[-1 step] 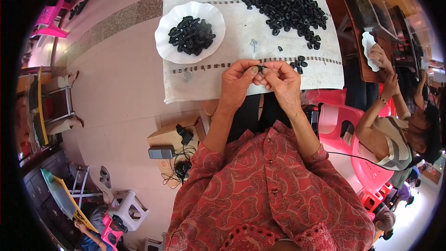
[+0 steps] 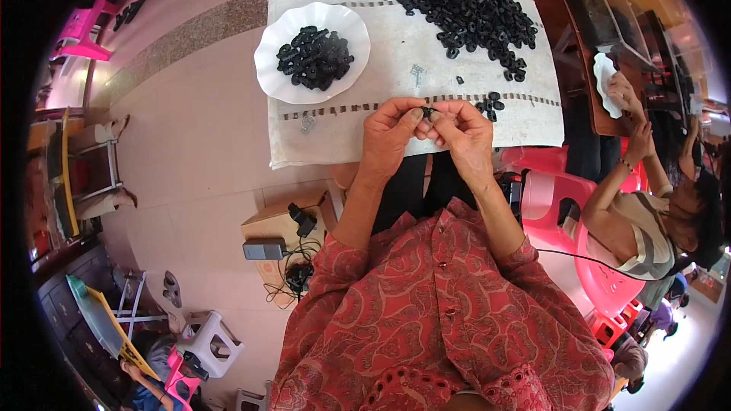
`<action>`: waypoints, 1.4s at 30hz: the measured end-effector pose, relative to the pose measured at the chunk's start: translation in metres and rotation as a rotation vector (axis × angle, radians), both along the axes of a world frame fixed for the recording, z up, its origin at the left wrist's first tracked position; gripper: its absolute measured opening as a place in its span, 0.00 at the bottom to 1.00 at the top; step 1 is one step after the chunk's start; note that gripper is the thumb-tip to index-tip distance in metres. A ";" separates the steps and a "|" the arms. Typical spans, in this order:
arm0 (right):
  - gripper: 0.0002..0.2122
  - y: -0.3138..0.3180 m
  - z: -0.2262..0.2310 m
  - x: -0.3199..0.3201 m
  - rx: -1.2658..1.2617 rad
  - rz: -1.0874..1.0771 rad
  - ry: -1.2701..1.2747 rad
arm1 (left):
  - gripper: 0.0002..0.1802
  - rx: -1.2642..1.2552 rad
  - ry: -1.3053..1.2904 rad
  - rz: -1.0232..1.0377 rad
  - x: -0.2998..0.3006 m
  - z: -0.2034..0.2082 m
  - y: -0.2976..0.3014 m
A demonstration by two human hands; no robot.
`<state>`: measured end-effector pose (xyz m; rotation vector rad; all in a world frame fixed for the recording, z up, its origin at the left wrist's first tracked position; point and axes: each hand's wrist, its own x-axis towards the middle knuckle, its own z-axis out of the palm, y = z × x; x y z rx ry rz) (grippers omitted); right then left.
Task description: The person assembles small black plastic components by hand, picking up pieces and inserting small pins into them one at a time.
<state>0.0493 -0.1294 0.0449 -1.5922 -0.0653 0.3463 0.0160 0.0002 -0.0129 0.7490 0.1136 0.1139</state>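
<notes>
Over the near edge of the cloth-covered table, my left hand (image 2: pixel 389 134) and my right hand (image 2: pixel 465 137) meet fingertip to fingertip. Both pinch one small black part (image 2: pixel 426 112), mostly covered by the thumbs and fingers; its exact kind cannot be made out. Left of my hands, a white plate (image 2: pixel 268 70) with a wavy rim holds a heap of small black parts (image 2: pixel 314 58). A much larger pile of black ring-like pieces (image 2: pixel 464 7) spreads over the far right of the table. Several loose ones (image 2: pixel 493 104) lie just right of my right hand.
A white cloth (image 2: pixel 327 137) with dashed stripes covers the table. Left of my lap stands a cardboard box (image 2: pixel 263 221) with a grey adapter (image 2: pixel 264 250) and cables. On the right, a person (image 2: pixel 636 221) sits near pink chairs (image 2: pixel 552 190), hands by another white plate (image 2: pixel 605 80).
</notes>
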 end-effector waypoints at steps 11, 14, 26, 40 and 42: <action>0.05 0.004 0.000 -0.002 0.062 -0.021 0.044 | 0.08 -0.090 -0.004 -0.007 0.000 -0.001 0.001; 0.05 0.005 0.001 -0.004 0.035 -0.025 0.019 | 0.08 -0.059 -0.026 -0.001 0.000 -0.004 0.001; 0.03 0.005 -0.009 -0.008 0.095 -0.065 -0.044 | 0.08 0.103 -0.034 0.024 -0.001 -0.005 -0.002; 0.02 0.007 -0.019 -0.008 0.093 -0.036 -0.174 | 0.07 0.033 0.000 0.021 -0.002 -0.003 0.000; 0.02 0.008 -0.017 -0.008 0.115 -0.026 -0.176 | 0.07 0.037 -0.007 0.012 -0.001 -0.003 0.001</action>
